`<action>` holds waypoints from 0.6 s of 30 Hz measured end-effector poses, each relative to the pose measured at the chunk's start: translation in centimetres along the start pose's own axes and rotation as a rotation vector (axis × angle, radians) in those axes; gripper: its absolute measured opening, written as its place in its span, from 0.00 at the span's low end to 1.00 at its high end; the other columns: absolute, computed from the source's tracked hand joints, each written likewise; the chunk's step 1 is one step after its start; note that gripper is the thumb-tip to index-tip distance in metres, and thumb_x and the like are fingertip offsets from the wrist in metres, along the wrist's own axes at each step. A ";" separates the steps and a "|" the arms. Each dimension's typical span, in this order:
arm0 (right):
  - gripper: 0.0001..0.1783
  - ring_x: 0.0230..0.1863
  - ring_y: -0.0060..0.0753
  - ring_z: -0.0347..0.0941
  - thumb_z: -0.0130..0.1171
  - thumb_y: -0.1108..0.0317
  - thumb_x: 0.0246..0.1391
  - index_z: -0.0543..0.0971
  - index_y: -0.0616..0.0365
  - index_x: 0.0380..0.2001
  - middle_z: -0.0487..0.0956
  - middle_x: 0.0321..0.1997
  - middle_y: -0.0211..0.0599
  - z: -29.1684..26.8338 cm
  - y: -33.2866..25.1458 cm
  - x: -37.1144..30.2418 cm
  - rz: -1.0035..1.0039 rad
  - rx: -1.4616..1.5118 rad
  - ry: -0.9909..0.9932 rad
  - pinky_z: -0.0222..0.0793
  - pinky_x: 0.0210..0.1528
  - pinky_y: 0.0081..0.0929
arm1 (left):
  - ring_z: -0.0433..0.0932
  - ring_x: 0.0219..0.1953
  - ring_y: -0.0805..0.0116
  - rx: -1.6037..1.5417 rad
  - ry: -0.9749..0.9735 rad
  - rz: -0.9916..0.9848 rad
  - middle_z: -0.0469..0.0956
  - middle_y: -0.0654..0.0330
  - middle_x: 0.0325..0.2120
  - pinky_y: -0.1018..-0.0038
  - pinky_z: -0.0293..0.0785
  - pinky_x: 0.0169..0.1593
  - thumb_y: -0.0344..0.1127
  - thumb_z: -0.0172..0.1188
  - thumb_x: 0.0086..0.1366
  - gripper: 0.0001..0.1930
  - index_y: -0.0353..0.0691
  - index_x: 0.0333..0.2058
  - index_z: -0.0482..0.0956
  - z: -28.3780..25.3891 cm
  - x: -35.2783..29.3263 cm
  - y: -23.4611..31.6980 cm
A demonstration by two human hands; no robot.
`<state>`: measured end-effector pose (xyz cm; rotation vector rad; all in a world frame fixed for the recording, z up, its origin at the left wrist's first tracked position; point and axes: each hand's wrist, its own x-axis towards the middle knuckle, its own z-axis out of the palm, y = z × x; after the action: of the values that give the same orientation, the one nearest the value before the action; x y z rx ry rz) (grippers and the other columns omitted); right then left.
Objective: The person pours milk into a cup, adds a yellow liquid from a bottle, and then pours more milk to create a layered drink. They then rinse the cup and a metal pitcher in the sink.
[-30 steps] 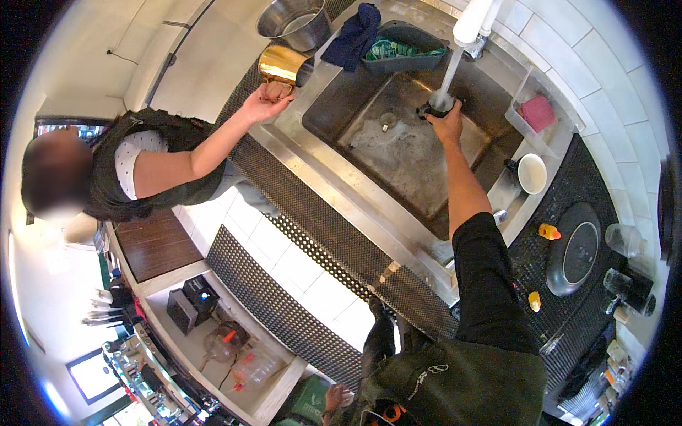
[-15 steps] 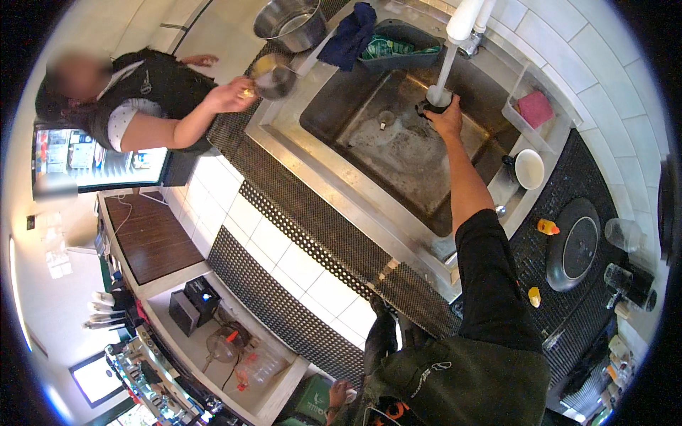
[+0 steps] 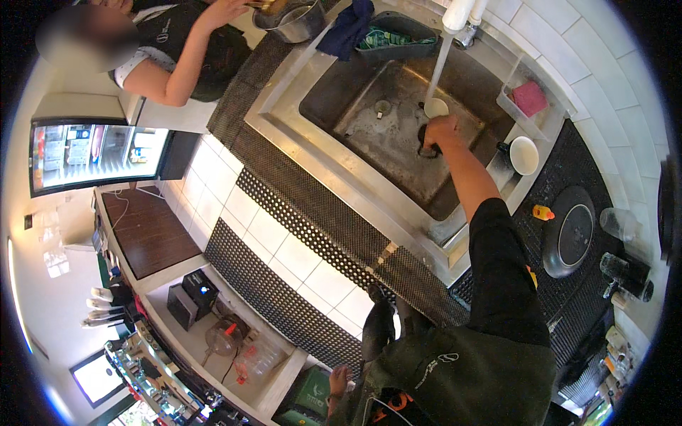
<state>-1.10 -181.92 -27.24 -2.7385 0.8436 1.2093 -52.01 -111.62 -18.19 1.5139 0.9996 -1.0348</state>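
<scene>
Over the sink [image 3: 408, 170], my right hand [image 3: 442, 133] is closed round a dark mug with a pale inside [image 3: 436, 108]. Its mouth is tilted toward the stream of water [image 3: 440, 67] from the white tap [image 3: 458, 15], which runs into it. My fingers hide much of the mug's side. Low beside my body, away from the sink, hangs my left hand [image 3: 339, 381], its fingers loosely apart and nothing visible in them. On the sink's right ledge stands another mug [image 3: 524, 155], white inside with a dark handle.
A pink sponge [image 3: 528, 99] sits in a clear tray. On the black mat at right are a dark oval pan [image 3: 568, 231], a small yellow bottle [image 3: 543, 212] and glasses [image 3: 618, 224]. A dark cloth [image 3: 347, 30] and a steel pot [image 3: 295, 21] lie beyond the sink, near a co-worker [image 3: 192, 57].
My right hand has drawn the mug lower and nearer to me, tilting it differently in the stream. The co-worker has moved the round metal-rimmed utensil up to the steel pot.
</scene>
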 end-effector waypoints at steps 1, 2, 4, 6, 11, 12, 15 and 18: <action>0.29 0.37 0.40 0.72 0.69 0.48 0.39 0.75 0.45 0.46 0.76 0.43 0.39 0.1 -0.7 0.3 0.027 -0.086 -0.122 0.69 0.32 0.40 | 0.80 0.32 0.70 -0.008 -0.005 -0.006 0.80 0.55 0.32 0.72 0.77 0.35 0.37 0.51 0.68 0.12 0.33 0.41 0.74 0.3 0.2 0.3; 0.24 0.32 0.39 0.71 0.68 0.49 0.41 0.76 0.43 0.42 0.76 0.41 0.37 -0.2 -1.2 0.1 0.067 -0.173 -0.240 0.67 0.27 0.39 | 0.80 0.32 0.70 0.075 0.066 -0.001 0.80 0.56 0.32 0.72 0.77 0.35 0.37 0.51 0.68 0.12 0.34 0.42 0.74 2.4 -0.2 2.5; 0.19 0.25 0.34 0.66 0.67 0.49 0.42 0.77 0.44 0.35 0.76 0.34 0.34 -0.1 -3.3 -1.5 0.198 -0.390 -0.184 0.60 0.21 0.35 | 0.80 0.32 0.70 0.000 0.056 -0.014 0.80 0.56 0.32 0.73 0.77 0.34 0.38 0.52 0.68 0.13 0.34 0.43 0.74 3.4 -0.8 4.1; 0.20 0.27 0.35 0.69 0.67 0.49 0.41 0.78 0.44 0.36 0.76 0.36 0.34 -0.2 -3.7 -2.8 0.192 -0.424 -0.206 0.62 0.22 0.36 | 0.80 0.32 0.69 -0.287 -0.128 -0.047 0.80 0.57 0.32 0.73 0.77 0.33 0.39 0.52 0.68 0.14 0.35 0.45 0.74 0.1 1.0 2.4; 0.35 0.41 0.42 0.75 0.66 0.41 0.38 0.76 0.55 0.45 0.76 0.45 0.42 -0.4 -0.8 -3.2 -0.043 0.104 -0.286 0.70 0.38 0.46 | 0.79 0.31 0.71 -0.200 -0.325 -0.010 0.80 0.59 0.31 0.75 0.76 0.31 0.39 0.53 0.68 0.13 0.35 0.43 0.74 -1.0 6.3 4.6; 0.41 0.44 0.45 0.75 0.65 0.38 0.38 0.74 0.59 0.48 0.76 0.47 0.45 -0.8 -0.2 -3.8 -0.096 0.308 -0.246 0.72 0.44 0.50 | 0.78 0.30 0.72 -0.130 -0.262 0.072 0.79 0.60 0.30 0.76 0.75 0.31 0.38 0.53 0.68 0.12 0.35 0.43 0.74 0.7 6.8 6.5; 0.57 0.58 0.51 0.68 0.70 0.44 0.35 0.54 0.61 0.63 0.66 0.61 0.52 1.4 -0.6 -4.4 0.008 0.759 0.046 0.66 0.57 0.47 | 0.77 0.29 0.75 0.172 -0.182 0.297 0.79 0.60 0.28 0.78 0.74 0.29 0.37 0.52 0.69 0.12 0.34 0.43 0.74 3.4 7.9 12.1; 0.64 0.63 0.53 0.62 0.75 0.54 0.35 0.44 0.61 0.67 0.60 0.66 0.54 3.0 -1.1 -3.9 -0.003 1.126 0.259 0.62 0.61 0.45 | 0.78 0.30 0.74 0.436 -0.172 0.362 0.79 0.59 0.29 0.78 0.75 0.30 0.37 0.52 0.69 0.12 0.34 0.43 0.74 3.3 9.6 16.9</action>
<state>-4.69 -178.47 -26.82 -1.9222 1.0750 0.1819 -33.61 -116.60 -23.07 1.8354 0.3684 -1.1386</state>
